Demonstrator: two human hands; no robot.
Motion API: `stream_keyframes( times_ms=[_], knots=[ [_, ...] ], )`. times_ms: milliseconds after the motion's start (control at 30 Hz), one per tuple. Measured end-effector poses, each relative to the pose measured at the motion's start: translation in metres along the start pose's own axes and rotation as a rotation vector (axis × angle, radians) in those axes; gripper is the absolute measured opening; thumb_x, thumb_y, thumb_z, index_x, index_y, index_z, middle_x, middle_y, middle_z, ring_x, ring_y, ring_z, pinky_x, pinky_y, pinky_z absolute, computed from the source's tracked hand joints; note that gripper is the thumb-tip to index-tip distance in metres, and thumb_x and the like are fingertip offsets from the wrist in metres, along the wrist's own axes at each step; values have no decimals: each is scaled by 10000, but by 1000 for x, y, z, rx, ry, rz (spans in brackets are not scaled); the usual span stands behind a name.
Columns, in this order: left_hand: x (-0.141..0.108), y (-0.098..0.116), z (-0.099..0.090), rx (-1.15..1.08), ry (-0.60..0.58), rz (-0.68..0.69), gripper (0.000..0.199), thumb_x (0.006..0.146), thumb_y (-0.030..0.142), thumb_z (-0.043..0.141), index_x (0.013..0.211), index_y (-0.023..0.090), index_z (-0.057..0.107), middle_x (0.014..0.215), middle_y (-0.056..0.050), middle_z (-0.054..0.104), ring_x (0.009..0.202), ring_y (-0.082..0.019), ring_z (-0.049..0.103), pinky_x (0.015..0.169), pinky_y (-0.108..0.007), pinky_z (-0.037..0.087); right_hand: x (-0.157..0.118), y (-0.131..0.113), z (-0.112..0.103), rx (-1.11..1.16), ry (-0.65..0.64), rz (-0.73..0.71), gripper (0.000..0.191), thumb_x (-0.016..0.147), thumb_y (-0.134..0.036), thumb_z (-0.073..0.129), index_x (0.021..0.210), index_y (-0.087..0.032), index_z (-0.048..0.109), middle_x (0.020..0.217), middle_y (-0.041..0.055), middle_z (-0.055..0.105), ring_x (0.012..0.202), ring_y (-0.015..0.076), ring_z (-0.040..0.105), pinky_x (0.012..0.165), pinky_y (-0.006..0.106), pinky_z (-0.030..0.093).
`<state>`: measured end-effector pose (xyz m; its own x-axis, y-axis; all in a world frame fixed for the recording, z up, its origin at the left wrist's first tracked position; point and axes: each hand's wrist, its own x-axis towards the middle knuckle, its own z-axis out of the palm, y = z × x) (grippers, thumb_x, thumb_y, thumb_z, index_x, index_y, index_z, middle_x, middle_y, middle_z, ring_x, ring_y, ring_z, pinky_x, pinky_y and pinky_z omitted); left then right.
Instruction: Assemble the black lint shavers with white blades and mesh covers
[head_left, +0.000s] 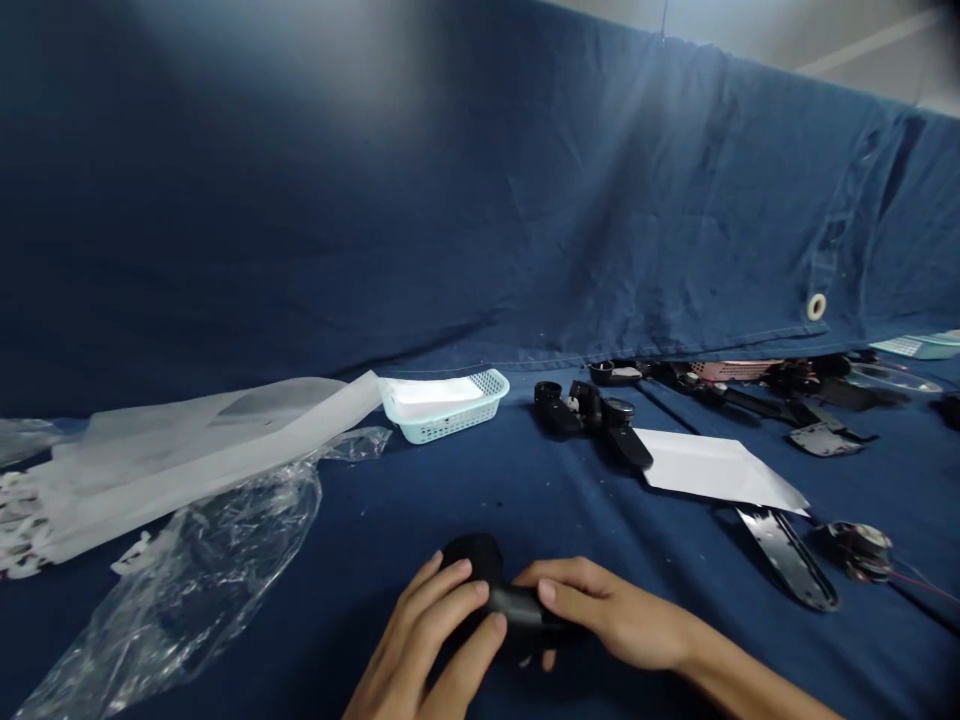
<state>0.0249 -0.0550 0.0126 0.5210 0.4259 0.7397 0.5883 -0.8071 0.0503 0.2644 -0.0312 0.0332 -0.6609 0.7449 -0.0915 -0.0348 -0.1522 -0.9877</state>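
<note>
The black part (516, 604) is between 2 hands: the left hand (431, 640) holds it from above, the right hand (626, 620) grips its side. Handling seems unfinished (my judgement); beyond, black pieces (628, 446) lie apart on blue cloth (450, 490).

The black part (517, 605) looks smooth plastic, the blue cloth (450, 490) matt.

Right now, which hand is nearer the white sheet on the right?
Right. The right hand is in front and left of the white sheet; the left hand, on the black part, is farther left.
</note>
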Motion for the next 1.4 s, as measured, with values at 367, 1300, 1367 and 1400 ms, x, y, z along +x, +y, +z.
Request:
stream_keyframes(
  times_ms=[367,1300,1367,1400],
  knots=[
    [5,-3,16,-742,-65,-780,647,834,272,630,1408,309,335,1367,-120,540,1101,-259,649,831,-387,619,1,9,7,-157,328,-232,444,786,-475,749,1131,-232,609,1060,39,619,972,185,584,850,306,459],
    [9,14,16,-1133,-50,-940,931,621,562,828,1407,348,375,1426,-128,500,1138,-336,633,878,-444,580,2,12,10,-579,332,-320,516,676,-132,717,1164,-261,606,1017,21,579,913,197,565,799,342,467],
    [10,13,13,-1224,-129,-966,894,576,613,832,1342,334,466,1363,-116,560,1097,-337,650,851,-445,579,3,12,12,-613,340,-323,512,641,-109,703,1122,-248,599,986,11,570,895,192,552,788,334,459],
    [11,13,12,-1238,-152,-975,840,585,606,830,1307,327,503,1319,-105,593,1079,-332,656,858,-448,571,3,12,12,-623,343,-326,514,628,-104,698,1111,-244,592,970,7,563,875,185,545,765,321,457]
  ],
)
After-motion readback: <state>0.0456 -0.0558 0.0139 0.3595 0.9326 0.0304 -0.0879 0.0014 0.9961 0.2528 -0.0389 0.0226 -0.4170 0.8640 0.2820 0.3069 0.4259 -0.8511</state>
